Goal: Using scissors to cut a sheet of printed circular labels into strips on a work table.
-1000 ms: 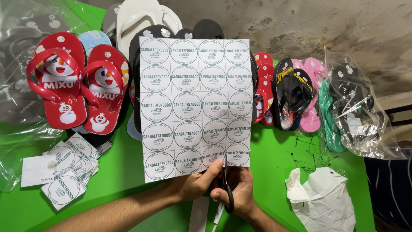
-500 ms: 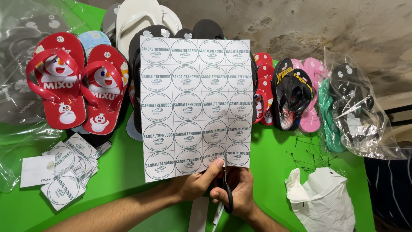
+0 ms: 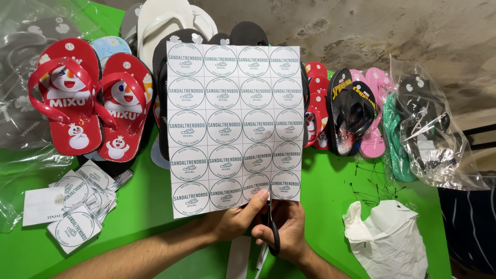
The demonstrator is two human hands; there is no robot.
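I hold up a white paper sheet [image 3: 235, 124] printed with a grid of round labels. My left hand [image 3: 235, 219] pinches its bottom edge, thumb on the front. My right hand [image 3: 287, 230] grips black-handled scissors [image 3: 271, 227], whose blades point up into the sheet's lower edge between two label columns. Cut paper strips [image 3: 240, 258] hang below my hands.
A pile of cut square labels [image 3: 77, 201] lies on the green table [image 3: 330, 191] at left. Red cartoon flip-flops [image 3: 85, 101], white, black and pink sandals [image 3: 356, 111] line the back. A bagged pair [image 3: 429, 134] and a crumpled white bag [image 3: 387, 237] sit right.
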